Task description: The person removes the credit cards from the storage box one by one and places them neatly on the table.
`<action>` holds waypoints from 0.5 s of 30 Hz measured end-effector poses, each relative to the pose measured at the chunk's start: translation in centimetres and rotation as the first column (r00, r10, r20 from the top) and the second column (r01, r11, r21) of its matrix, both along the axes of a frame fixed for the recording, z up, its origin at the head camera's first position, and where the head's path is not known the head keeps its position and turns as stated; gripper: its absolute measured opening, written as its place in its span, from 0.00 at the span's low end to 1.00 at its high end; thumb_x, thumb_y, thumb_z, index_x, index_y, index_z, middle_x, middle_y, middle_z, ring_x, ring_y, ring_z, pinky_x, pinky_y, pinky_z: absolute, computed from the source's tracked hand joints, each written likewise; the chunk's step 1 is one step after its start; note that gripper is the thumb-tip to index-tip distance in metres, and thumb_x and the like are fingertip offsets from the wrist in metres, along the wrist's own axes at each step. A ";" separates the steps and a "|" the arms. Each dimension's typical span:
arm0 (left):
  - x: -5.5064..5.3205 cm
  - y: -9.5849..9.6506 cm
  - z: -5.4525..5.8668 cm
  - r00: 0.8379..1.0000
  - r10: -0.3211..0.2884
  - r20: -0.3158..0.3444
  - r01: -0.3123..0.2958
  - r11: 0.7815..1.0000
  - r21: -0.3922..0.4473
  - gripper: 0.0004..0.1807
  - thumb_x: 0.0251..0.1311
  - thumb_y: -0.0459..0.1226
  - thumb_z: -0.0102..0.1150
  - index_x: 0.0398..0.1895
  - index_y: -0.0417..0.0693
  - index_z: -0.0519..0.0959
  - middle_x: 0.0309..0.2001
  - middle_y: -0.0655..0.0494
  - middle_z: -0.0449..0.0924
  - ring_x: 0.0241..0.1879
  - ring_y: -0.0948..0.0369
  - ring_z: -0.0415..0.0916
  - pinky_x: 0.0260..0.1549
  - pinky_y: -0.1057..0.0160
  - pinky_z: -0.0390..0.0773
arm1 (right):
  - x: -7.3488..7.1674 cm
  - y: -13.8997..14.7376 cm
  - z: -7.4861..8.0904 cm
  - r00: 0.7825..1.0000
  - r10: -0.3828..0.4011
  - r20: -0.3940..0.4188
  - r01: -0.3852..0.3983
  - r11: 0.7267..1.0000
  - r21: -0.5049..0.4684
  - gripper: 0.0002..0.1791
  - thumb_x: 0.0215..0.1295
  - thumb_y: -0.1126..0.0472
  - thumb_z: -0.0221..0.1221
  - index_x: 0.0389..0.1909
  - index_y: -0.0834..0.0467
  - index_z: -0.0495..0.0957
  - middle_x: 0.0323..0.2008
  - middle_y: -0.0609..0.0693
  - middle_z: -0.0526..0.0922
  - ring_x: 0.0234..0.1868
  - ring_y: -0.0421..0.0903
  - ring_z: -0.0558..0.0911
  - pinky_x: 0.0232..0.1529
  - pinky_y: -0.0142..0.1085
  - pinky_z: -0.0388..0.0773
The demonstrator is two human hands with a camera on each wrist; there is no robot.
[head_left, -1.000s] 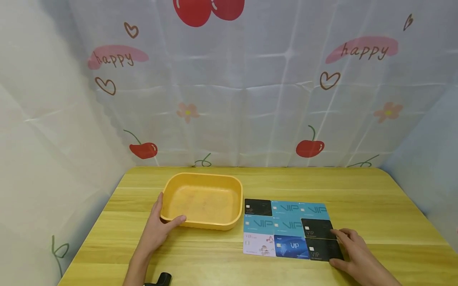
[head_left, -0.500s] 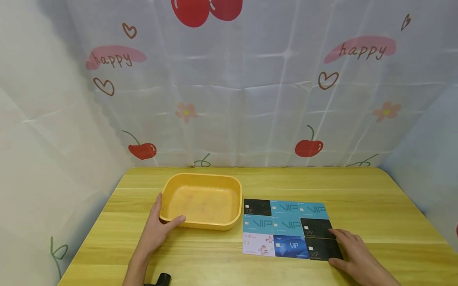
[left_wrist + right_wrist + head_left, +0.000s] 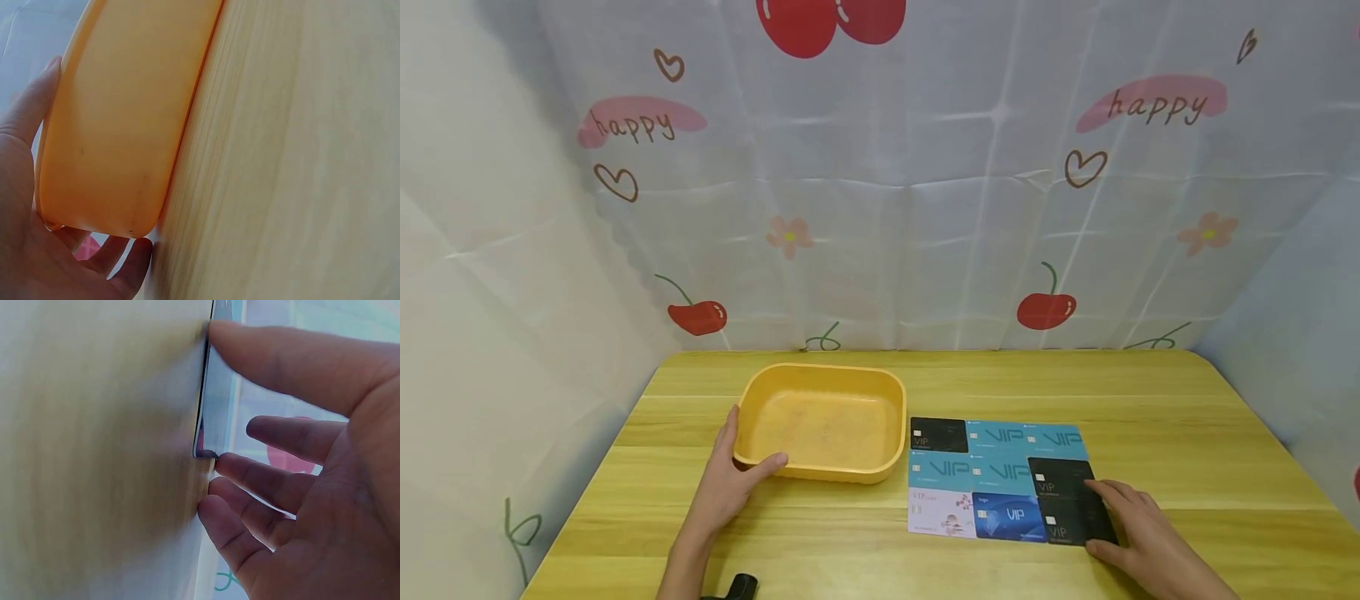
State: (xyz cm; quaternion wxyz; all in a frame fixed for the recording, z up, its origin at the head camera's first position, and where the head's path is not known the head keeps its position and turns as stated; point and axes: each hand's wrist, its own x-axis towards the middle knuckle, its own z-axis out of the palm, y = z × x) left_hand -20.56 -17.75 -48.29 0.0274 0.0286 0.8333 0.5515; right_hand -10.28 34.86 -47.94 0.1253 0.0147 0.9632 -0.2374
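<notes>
My left hand (image 3: 730,487) grips the near left corner of a yellow plastic basin (image 3: 820,429), its thumb over the front rim and its fingers along the left side. In the left wrist view the orange-looking wall of the basin (image 3: 119,131) lies against that palm. My right hand (image 3: 1135,525) touches the right edge of the lower black VIP card (image 3: 1067,529), its thumb at the front corner. The index fingertip overlaps the upper black VIP card (image 3: 1056,477). The right wrist view has the thumb (image 3: 250,350) at a card edge, other fingers loosely extended.
The cards lie in a block of three rows: another black card (image 3: 938,439), several teal cards (image 3: 1000,477), a pale pink card (image 3: 940,512) and a dark blue card (image 3: 1009,518). A black object (image 3: 743,586) lies at the front edge. A printed curtain (image 3: 910,250) hangs behind the wooden table (image 3: 1210,467).
My right hand has shifted very slightly left against the black cards, and the thin gap between those two cards shows less. My left hand and the basin stay put.
</notes>
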 end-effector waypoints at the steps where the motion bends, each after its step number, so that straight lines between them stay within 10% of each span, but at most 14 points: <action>1: 0.0 0.0 0.0 1.000 0.000 -0.001 0.000 1.000 0.001 0.62 0.58 0.46 0.70 0.79 0.48 0.30 0.78 0.40 0.31 0.75 0.44 0.35 0.69 0.41 0.44 | 0.0 0.0 0.0 1.000 -0.003 0.005 0.003 1.000 -0.002 0.49 0.53 0.41 0.71 0.67 0.68 0.65 0.62 0.72 0.65 0.58 0.70 0.65 0.55 0.68 0.64; 15: 0.0 0.2 -0.6 1.000 -0.008 -0.023 0.007 0.999 -0.051 0.61 0.60 0.50 0.68 0.79 0.49 0.31 0.78 0.41 0.31 0.75 0.43 0.35 0.68 0.37 0.45 | 0.3 -0.4 0.1 1.000 -0.014 0.012 0.013 0.999 0.034 0.50 0.57 0.36 0.66 0.66 0.71 0.64 0.61 0.74 0.66 0.56 0.69 0.66 0.55 0.67 0.65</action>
